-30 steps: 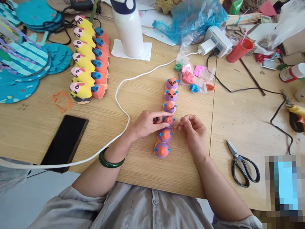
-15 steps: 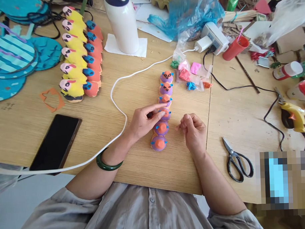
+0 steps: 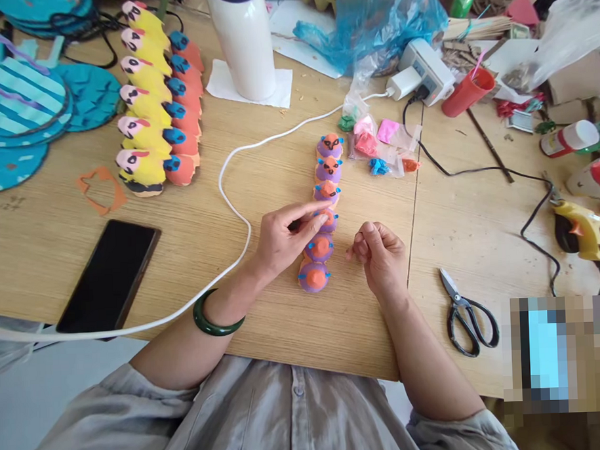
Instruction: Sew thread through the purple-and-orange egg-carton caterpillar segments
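Observation:
A row of purple clay figures (image 3: pixel 321 248) with orange faces and small blue side pieces stands on an egg-carton strip in front of me. The far ones have dark marks on their faces; the nearer ones have plain orange fronts. My left hand (image 3: pixel 281 242) reaches over the row from the left, index finger and thumb stretched out apart, their tips at the fourth figure from the far end. To the right of the row, apart from it, my right hand (image 3: pixel 384 256) is closed in a pinch. Whatever its fingertips hold is too small to make out.
Bags of coloured clay (image 3: pixel 366 144) lie beyond the row. Scissors (image 3: pixel 463 311) and a yellow glue gun (image 3: pixel 580 228) are at right. A white cable (image 3: pixel 224 182) crosses the table near a phone (image 3: pixel 109 274). Yellow figures (image 3: pixel 145 105) and a white bottle (image 3: pixel 244 46) stand farther back.
The view has shifted slightly. Both hands keep almost the same pose and place beside the row; nothing has been visibly taken up or let go.

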The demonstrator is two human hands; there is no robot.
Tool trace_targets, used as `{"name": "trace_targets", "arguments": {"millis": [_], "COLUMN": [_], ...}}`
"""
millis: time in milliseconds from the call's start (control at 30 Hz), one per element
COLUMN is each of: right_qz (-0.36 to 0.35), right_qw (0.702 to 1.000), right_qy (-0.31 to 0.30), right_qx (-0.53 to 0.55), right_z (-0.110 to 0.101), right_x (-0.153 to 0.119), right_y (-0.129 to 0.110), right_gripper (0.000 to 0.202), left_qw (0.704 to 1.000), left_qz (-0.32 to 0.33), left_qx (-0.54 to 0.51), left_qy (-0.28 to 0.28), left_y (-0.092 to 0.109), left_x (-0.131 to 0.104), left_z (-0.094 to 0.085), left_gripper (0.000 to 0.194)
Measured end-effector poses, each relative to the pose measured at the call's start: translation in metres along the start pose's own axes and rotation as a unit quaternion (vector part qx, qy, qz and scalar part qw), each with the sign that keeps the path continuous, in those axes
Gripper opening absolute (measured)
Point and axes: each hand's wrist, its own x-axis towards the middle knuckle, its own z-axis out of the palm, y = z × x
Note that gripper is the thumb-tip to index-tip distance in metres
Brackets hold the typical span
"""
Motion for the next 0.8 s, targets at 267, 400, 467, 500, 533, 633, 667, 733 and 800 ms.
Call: {"name": "trace_targets", "arguments": {"millis": [267,400,467,500,533,633,667,733,800], "right_qz": [-0.035,-0.036,-0.031,-0.027,-0.022,-0.016,-0.018,-0.029,-0.038], "right_qw": [0.995,0.994,0.995,0.996,0.996,0.997,0.997,0.997,0.997], "right_qy": [-0.043,-0.061,-0.070,-0.072,-0.071,-0.059,-0.053,-0.039,-0.024], "right_qx": [-0.081,-0.085,-0.063,-0.051,-0.041,-0.039,-0.047,-0.060,-0.066], "right_z": [0.008,0.008,0.006,0.005,0.005,0.004,0.004,0.004,0.004], "right_x": [-0.014,-0.016,-0.015,-0.014,-0.013,-0.012,-0.012,-0.012,-0.011], "right_y": [-0.005,-0.005,-0.004,-0.003,-0.003,-0.004,-0.005,-0.006,-0.006], "right_gripper": [0.039,0.042,0.042,0.041,0.040,0.037,0.036,0.032,0.028], "left_qw": [0.991,0.991,0.992,0.992,0.992,0.991,0.992,0.993,0.994], "left_qz": [0.115,0.114,0.115,0.119,0.123,0.129,0.126,0.116,0.098], "left_qx": [0.008,-0.007,-0.012,-0.014,-0.015,-0.016,-0.016,-0.014,-0.011], "left_qy": [-0.064,-0.064,-0.054,-0.046,-0.036,-0.021,-0.024,-0.035,-0.037], "left_y": [0.015,0.016,0.016,0.016,0.016,0.015,0.014,0.014,0.015], "left_x": [-0.010,-0.012,-0.011,-0.011,-0.011,-0.011,-0.011,-0.011,-0.012], "left_z": [0.008,0.009,0.008,0.008,0.008,0.008,0.008,0.008,0.008], "left_gripper": [0.017,0.009,0.009,0.009,0.009,0.008,0.009,0.011,0.014]}}
